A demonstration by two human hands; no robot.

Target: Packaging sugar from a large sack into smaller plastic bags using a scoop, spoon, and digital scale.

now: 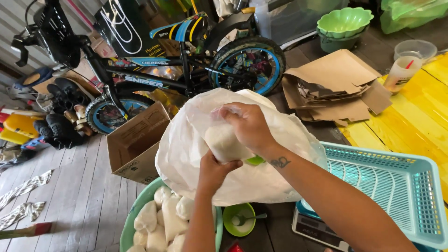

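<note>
My small clear bag of white powder (223, 140) stands upright between my two hands, directly over the big white sack (242, 154). My right hand (249, 126) is closed on its top, pinching the gathered neck, while my left hand (213, 170) cups and grips it from below (so its long axis runs roughly top to bottom, hand to hand). The green basin of filled bags (161, 219) lies just below my left forearm, nearer that hand; the turquoise basket (396, 186) is off to my right.
</note>
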